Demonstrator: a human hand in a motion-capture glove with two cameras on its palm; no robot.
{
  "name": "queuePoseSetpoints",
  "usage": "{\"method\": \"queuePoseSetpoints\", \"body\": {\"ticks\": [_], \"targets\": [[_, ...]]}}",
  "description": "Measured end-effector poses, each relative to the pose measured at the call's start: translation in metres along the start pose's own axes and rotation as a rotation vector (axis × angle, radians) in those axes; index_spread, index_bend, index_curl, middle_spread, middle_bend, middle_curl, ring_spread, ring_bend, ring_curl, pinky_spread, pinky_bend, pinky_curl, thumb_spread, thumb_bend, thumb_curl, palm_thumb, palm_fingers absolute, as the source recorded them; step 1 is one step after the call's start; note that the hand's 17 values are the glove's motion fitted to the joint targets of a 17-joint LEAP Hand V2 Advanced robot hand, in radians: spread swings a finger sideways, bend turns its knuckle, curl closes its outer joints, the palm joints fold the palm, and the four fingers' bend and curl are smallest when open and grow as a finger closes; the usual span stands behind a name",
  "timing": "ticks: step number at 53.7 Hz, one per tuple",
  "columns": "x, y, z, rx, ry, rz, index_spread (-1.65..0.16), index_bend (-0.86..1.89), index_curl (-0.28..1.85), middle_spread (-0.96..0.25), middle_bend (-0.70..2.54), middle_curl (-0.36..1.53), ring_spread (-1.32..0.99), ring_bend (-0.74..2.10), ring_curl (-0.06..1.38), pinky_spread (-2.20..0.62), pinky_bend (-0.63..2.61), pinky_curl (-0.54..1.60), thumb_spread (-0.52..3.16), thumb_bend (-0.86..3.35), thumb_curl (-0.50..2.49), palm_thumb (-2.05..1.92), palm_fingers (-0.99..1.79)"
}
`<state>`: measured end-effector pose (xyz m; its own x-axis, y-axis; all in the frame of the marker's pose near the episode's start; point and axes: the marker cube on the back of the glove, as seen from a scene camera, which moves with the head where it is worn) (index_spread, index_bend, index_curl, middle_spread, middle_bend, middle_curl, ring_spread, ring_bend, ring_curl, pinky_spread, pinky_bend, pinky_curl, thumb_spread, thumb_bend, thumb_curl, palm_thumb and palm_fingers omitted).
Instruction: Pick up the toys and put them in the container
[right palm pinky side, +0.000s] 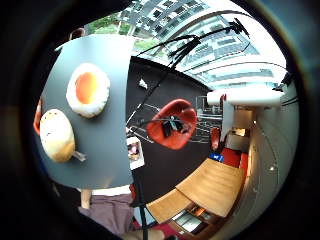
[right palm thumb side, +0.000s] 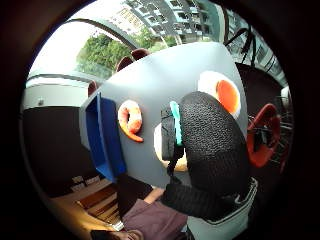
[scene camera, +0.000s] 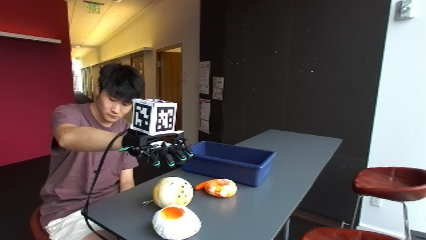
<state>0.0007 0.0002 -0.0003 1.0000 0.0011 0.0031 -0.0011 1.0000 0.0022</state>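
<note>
Three toys are left on the grey table (scene camera: 293, 170) beside the blue container (scene camera: 229, 161). The gloved right hand (scene camera: 160, 150) is held above them, fingers relaxed and empty, seemingly poised for a first pick.

cream toy (right palm thumb side: 159, 145) mostly hidden behind gloved thumb (right palm thumb side: 212, 140)

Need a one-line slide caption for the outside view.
Gloved right hand hovers above three plush toys, an egg, a cream one and a shrimp, beside the blue container.
</note>
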Motion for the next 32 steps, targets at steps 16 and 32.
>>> {"method": "queuePoseSetpoints", "body": {"ticks": [16, 32], "targets": [[0.001, -0.003, 0.005, -0.012, 0.033, -0.002, -0.20, 0.10, 0.09, 0.01, 0.15, 0.12, -0.03, 0.35, 0.13, 0.00, 0.59, 0.22, 1.25, -0.04, 0.05, -0.06, -0.17], [0.009, -0.008, -0.007, 0.002, 0.032, 0.000, -0.22, 0.10, 0.13, 0.01, 0.14, 0.17, -0.03, 0.36, 0.18, 0.00, 0.59, 0.27, 1.43, -0.04, 0.09, -0.07, -0.20]]}}
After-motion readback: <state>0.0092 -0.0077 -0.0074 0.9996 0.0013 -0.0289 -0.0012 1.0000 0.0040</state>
